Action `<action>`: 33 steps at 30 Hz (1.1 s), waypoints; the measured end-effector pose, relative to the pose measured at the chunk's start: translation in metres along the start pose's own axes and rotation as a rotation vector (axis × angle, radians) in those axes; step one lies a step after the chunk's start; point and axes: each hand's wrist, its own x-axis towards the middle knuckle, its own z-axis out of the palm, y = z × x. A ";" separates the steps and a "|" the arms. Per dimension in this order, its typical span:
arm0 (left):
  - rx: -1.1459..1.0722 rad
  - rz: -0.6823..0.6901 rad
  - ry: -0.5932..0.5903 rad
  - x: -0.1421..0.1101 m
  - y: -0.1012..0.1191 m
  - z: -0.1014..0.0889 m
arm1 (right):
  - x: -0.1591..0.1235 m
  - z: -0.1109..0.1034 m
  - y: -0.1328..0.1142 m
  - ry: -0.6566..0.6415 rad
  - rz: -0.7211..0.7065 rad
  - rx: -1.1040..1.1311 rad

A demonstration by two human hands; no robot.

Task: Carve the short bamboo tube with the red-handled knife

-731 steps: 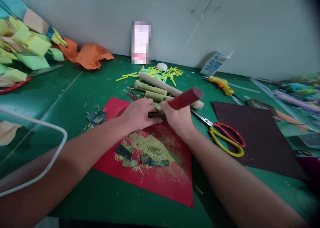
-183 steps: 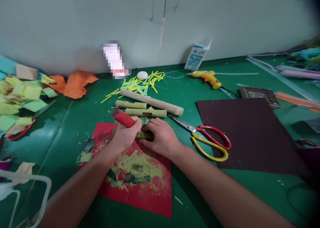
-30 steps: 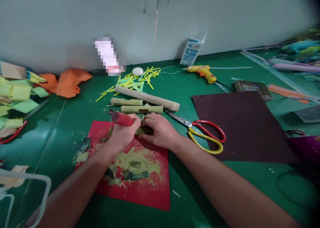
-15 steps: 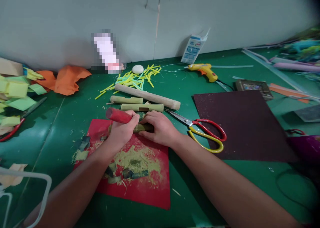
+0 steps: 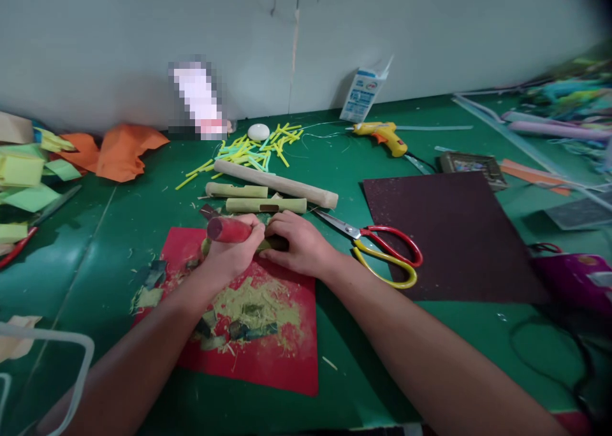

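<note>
My left hand [image 5: 234,251] is closed around the thick red handle [image 5: 229,229] of a tool whose working end is hidden by my fingers. Under it lies a green bamboo tube [image 5: 275,243], across the top of a red mat [image 5: 296,366]. My right hand [image 5: 302,243] grips this tube at its right part, thumb in front and fingers over the back. Bamboo shavings and dust [image 5: 253,305] cover the mat's middle, with dark green chips among them. Just behind my hands are a notched bamboo tube [image 5: 243,205] and another cut one [image 5: 236,190].
A pale wooden stick [image 5: 277,181] lies behind the tubes, near yellow and green straw pieces [image 5: 282,146]. Scissors [image 5: 382,245] sit right of my hand, partly on a dark brown sheet [image 5: 449,232]. A yellow glue gun [image 5: 382,135] and a carton [image 5: 364,95] stand farther back.
The red handle's end has swung slightly down and to the right, uncovering a dark flat piece behind it. My right hand keeps its hold. The whole view has shifted a little.
</note>
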 end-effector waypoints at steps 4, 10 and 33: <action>-0.139 -0.073 -0.004 -0.002 -0.007 -0.001 | 0.001 0.001 0.001 0.010 0.017 0.031; -0.101 0.015 0.167 0.000 -0.011 0.003 | 0.003 0.002 0.003 0.023 0.039 -0.003; -0.044 0.051 0.117 0.003 -0.010 0.000 | 0.002 0.004 0.004 0.048 0.058 0.061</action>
